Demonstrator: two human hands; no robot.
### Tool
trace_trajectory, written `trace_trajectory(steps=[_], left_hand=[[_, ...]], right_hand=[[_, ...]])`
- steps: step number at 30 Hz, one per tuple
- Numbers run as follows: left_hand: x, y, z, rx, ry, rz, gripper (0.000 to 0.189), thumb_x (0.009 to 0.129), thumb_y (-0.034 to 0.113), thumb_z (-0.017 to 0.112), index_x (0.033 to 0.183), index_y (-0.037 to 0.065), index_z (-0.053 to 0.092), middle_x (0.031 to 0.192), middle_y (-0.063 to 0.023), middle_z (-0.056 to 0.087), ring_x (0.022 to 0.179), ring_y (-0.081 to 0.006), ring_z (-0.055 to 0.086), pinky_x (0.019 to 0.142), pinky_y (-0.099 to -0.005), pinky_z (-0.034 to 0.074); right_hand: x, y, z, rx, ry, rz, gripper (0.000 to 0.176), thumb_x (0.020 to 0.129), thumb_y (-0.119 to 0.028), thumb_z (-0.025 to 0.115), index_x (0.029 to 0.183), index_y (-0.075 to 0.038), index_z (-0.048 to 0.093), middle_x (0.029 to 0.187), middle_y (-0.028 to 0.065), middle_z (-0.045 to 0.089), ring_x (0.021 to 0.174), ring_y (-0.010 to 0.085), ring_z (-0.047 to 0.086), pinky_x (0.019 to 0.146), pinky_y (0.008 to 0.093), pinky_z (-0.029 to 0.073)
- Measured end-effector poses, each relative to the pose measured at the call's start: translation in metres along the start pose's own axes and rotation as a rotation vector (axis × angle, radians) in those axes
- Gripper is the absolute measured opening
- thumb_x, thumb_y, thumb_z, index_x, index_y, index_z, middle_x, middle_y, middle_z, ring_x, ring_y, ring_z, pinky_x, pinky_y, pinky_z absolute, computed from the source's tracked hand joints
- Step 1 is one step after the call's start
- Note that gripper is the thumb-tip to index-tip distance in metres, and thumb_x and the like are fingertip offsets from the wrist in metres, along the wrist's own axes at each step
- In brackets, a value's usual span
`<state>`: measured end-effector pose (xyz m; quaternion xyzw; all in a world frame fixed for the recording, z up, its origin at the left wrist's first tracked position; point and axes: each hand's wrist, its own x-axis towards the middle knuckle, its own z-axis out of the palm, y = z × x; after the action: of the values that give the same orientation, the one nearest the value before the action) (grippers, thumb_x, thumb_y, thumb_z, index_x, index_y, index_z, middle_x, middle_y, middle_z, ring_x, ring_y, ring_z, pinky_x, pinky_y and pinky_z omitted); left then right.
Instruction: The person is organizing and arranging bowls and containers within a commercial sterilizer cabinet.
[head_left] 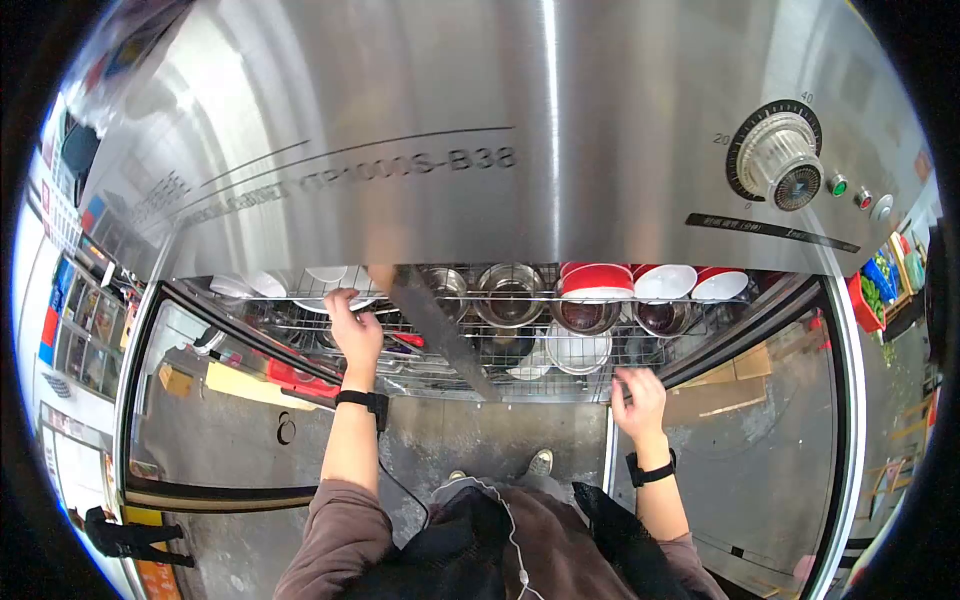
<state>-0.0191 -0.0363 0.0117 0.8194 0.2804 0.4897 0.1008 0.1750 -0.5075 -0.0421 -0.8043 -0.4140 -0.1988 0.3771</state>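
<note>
At far left, in the background, a standing person [135, 535] in dark clothing. Nearer, a glass door [225, 497] swung out from a steel cabinet [620, 130]. Next, white dishes [262, 284] standing at the left end of two tiers of wire racks [548, 392], long axis running crosswise before the body. Left hand [355, 335] raised to the upper tier, beside the dishes; fingers bent, thumb apart, tips at the front wire; cannot tell whether hooked on it or merely resting. Just right of this hand, a dark diagonal strip [440, 325], blurred, nature unclear. At centre, metal bowls [510, 296] on the racks, beyond the fingers of both hands. Farther right, red-and-white bowls [597, 281], level with the upper tier. Below these, right hand [640, 405] at the racks' lower front edge, close to a bright metal edge [612, 450]; fingers loosely curved, grasping nothing visible. Nearer to the dishes, left hand; nearer to the red-and-white bowls, right. Above right, a round dial [785, 165].
</note>
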Motion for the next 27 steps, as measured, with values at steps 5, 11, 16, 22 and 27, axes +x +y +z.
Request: trace_trajectory(steps=[5, 11, 16, 22, 27], left_hand=[[0.004, 0.002, -0.037, -0.066, -0.255, -0.006, 0.065, 0.075, -0.008, 0.053, 0.139, 0.002, 0.051, 0.142, -0.0241, 0.052, 0.127, -0.0476, 0.055, 0.099, -0.0504, 0.052], [-0.026, -0.02, -0.101, -0.076, -0.433, 0.1, 0.08, 0.078, -0.007, 0.055, 0.155, 0.004, 0.037, 0.157, -0.024, 0.043, 0.133, -0.0454, 0.054, 0.101, -0.049, 0.054], [-0.161, -0.131, -0.131, 0.097, -1.111, -0.085, 0.045, 0.086, 0.02, 0.065, 0.128, 0.005, 0.063, 0.125, -0.0241, 0.068, 0.117, -0.0433, 0.065, 0.097, -0.0515, 0.054], [-0.443, -0.274, -0.197, 0.032, -1.709, -0.149, 0.045, 0.089, 0.041, 0.059, 0.11, 0.003, 0.072, 0.114, -0.0224, 0.073, 0.107, -0.0429, 0.069, 0.092, -0.0492, 0.055], [-0.581, -0.31, -0.275, -0.151, -2.17, -0.242, 0.044, 0.09, 0.036, 0.062, 0.123, 0.008, 0.071, 0.124, -0.0165, 0.073, 0.11, -0.0362, 0.071, 0.096, -0.0463, 0.057]], right_hand=[[-0.07, -0.012, 0.019, -0.102, -0.478, 0.292, 0.027, 0.085, -0.024, 0.075, 0.105, -0.006, 0.077, 0.096, 0.0157, 0.077, 0.089, 0.0367, 0.073, 0.081, 0.045, 0.059], [-0.128, -0.052, 0.072, -0.257, -0.957, 0.542, 0.046, 0.084, -0.044, 0.071, 0.112, -0.008, 0.077, 0.111, 0.0209, 0.075, 0.105, 0.0406, 0.072, 0.094, 0.0483, 0.057], [-0.229, -0.054, 0.156, -0.191, -1.102, 0.714, 0.048, 0.088, -0.046, 0.065, 0.117, -0.009, 0.076, 0.118, 0.023, 0.073, 0.111, 0.0429, 0.07, 0.098, 0.0509, 0.056], [-0.49, 0.006, 0.194, -0.272, -1.479, 0.734, 0.036, 0.091, -0.04, 0.067, 0.105, -0.009, 0.078, 0.102, 0.0173, 0.078, 0.099, 0.0359, 0.075, 0.087, 0.0486, 0.058], [-0.496, -0.022, 0.138, -0.263, -1.609, 0.628, 0.036, 0.093, -0.042, 0.063, 0.098, -0.009, 0.078, 0.097, 0.0172, 0.077, 0.093, 0.0375, 0.074, 0.079, 0.0495, 0.057]])
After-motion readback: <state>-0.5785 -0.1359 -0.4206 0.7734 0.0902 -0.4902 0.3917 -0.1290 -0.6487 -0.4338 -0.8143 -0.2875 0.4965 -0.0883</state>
